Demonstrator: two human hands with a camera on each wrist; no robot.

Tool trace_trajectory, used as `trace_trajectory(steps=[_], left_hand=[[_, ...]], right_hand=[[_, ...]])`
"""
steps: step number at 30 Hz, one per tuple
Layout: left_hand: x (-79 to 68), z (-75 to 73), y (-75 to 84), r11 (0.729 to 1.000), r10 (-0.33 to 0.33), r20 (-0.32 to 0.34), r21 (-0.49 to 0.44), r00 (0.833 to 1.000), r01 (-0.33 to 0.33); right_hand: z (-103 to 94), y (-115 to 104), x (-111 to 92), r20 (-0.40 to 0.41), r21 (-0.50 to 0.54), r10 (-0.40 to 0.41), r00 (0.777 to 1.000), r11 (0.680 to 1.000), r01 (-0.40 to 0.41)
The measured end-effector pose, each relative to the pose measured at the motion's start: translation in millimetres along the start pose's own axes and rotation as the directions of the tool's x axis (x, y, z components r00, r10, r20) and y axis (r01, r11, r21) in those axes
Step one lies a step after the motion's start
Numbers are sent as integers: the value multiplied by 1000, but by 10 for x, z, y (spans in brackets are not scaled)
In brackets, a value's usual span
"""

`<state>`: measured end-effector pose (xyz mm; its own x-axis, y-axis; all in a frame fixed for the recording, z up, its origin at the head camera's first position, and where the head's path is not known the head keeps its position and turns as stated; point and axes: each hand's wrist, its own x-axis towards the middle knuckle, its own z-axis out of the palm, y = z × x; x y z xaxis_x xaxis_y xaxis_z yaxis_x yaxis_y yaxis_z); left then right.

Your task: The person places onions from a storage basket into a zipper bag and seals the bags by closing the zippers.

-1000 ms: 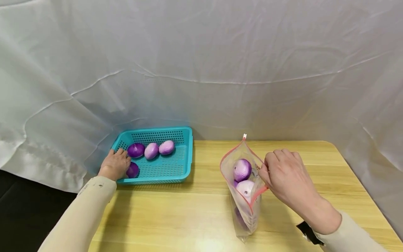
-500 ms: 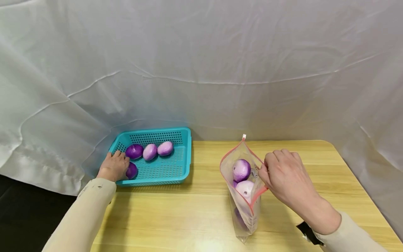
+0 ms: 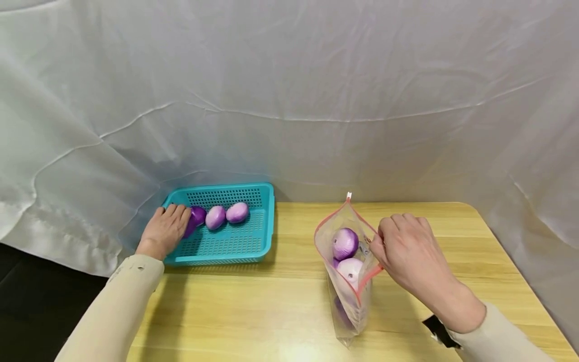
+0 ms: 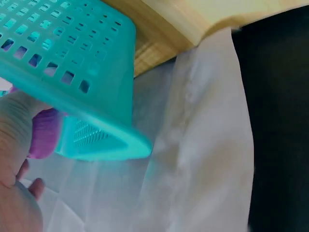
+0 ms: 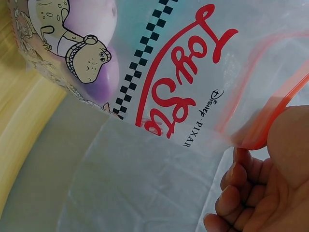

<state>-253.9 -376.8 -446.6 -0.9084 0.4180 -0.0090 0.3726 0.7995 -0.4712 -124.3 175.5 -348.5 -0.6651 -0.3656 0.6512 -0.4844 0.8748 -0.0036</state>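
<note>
onions [image 3: 215, 218], four in basket [image 3: 239, 246], three or more in bag [image 3: 359, 318]

Two long sleeves in pale cream, matt and smooth, clothe the person's arms down to the wrists. The left sleeve [image 3: 113, 306] narrows toward its cuff, where a small dark spot [image 3: 140, 268] stands out and a scatter of fainter dark flecks runs along the outer edge. The right sleeve [image 3: 502, 337] looks plain, with a few soft creases. At its cuff sits a black wrist piece [image 3: 441, 332], flat and angular, with a small whitish part beside it, too small to make out. Beyond the cuffs, the left hand [image 3: 166, 227] and right hand [image 3: 409, 251] are bare.
</note>
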Motion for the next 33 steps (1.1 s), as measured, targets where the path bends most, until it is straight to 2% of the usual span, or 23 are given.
trace_trajectory(steps=[4, 10, 15, 21, 28, 33], left_hand=[[22, -115, 18, 994, 65, -16, 86, 998, -63], [196, -257, 115, 983, 119, -42, 146, 992, -112], [322, -403, 241, 983, 129, -65, 139, 989, -119], [391, -554, 378, 985, 136, -99, 117, 986, -124], [458, -762, 506, 990, 141, -222, 59, 965, -131], [499, -865, 559, 990, 142, -260, 46, 955, -134]], right_hand=[[-8, 5, 3, 5, 3, 4, 1000, 1000, -4], [-1, 11, 22, 6, 3, 10, 1000, 1000, -10], [4, 14, 40, 0, 8, 10, 1000, 1000, -10], [15, 8, 75, -17, 11, 5, 1000, 1000, -5], [39, 2, 104, -19, 15, 13, 1000, 1000, -13], [53, 12, 108, -32, 18, 1, 999, 1000, 0]])
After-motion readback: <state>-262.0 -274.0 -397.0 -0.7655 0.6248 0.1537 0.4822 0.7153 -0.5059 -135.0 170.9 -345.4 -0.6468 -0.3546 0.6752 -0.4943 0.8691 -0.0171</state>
